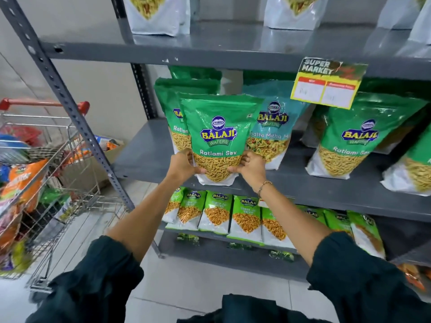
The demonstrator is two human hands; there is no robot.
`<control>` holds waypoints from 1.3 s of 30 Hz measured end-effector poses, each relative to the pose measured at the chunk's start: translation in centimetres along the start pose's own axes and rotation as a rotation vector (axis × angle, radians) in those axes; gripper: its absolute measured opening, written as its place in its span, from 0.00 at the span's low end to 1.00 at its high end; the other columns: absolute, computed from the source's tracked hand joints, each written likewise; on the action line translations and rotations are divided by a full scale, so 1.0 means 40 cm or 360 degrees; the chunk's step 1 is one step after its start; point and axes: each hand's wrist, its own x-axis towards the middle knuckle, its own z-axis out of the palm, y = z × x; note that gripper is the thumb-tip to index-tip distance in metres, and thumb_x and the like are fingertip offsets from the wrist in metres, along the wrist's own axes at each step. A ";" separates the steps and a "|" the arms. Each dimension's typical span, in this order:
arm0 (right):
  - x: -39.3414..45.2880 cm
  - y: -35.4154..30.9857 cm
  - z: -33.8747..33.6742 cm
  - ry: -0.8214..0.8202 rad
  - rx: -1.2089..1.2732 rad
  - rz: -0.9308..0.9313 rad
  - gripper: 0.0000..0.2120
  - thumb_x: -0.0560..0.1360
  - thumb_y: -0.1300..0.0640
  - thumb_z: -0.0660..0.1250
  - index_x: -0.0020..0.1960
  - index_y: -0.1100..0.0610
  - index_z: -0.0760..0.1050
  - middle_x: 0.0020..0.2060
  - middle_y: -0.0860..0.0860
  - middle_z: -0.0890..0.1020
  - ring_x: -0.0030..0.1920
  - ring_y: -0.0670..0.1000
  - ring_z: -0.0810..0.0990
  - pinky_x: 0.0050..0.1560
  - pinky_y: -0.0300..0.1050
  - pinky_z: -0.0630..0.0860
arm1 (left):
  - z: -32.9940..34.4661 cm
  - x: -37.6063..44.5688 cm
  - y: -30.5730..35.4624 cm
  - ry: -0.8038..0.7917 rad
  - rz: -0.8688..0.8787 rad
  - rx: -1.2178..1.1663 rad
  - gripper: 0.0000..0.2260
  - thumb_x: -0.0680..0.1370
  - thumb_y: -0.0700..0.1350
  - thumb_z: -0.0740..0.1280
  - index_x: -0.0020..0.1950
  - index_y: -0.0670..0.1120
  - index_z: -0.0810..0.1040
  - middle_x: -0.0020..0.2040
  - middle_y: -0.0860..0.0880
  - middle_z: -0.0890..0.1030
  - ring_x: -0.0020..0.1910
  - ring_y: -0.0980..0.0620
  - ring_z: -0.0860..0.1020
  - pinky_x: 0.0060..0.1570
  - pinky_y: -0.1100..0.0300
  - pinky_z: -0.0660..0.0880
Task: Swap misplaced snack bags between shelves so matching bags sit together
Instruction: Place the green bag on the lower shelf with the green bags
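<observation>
Green foil Ratlami Sev bag [215,138], upright at the front edge of the grey middle shelf [144,157], both hands closed on its lower corners: left hand [184,165] at 8 o'clock, right hand [250,167] at 4 o'clock. Best seated flush against the matching bag [173,108] behind, clear of the teal Khatta Mitha bag [274,129] at 3 o'clock.

Green snack bag [215,138] at centre reads "BALAJI WAFERS, Ratlami Sev"; teal bag [271,127] just behind it reads "BALAJI WAFERS", with a flavour name partly hidden, "…atta Mitha M…"; green bag [354,141] at right reads "BALAJI WAFERS, Ratlami Sev"; shelf-edge price tag [326,82] reads "SUPER MARKET", prices illegible.
</observation>
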 end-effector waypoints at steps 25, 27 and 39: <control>0.066 0.074 -0.158 0.0700 -0.0287 -0.0250 0.12 0.69 0.63 0.70 0.52 0.63 0.76 0.44 0.60 0.83 0.43 0.55 0.81 0.42 0.30 0.74 | 0.191 -0.137 0.067 0.0289 0.0421 -0.0317 0.11 0.77 0.44 0.65 0.59 0.46 0.74 0.53 0.45 0.77 0.48 0.52 0.75 0.47 0.58 0.73; 0.091 0.095 -0.213 0.0868 -0.0270 -0.0171 0.17 0.69 0.61 0.70 0.55 0.65 0.72 0.47 0.63 0.81 0.42 0.57 0.80 0.47 0.47 0.78 | 0.252 -0.124 0.123 0.0003 0.0606 -0.0226 0.13 0.78 0.44 0.63 0.62 0.43 0.73 0.58 0.43 0.77 0.54 0.50 0.75 0.55 0.56 0.74; 0.188 0.132 -0.297 0.0285 -0.0248 0.0171 0.42 0.64 0.55 0.76 0.70 0.62 0.57 0.63 0.58 0.76 0.63 0.55 0.74 0.63 0.53 0.72 | 0.428 0.115 0.207 -0.0124 -0.0347 -0.0538 0.24 0.82 0.49 0.50 0.76 0.46 0.50 0.77 0.43 0.58 0.74 0.42 0.60 0.71 0.51 0.60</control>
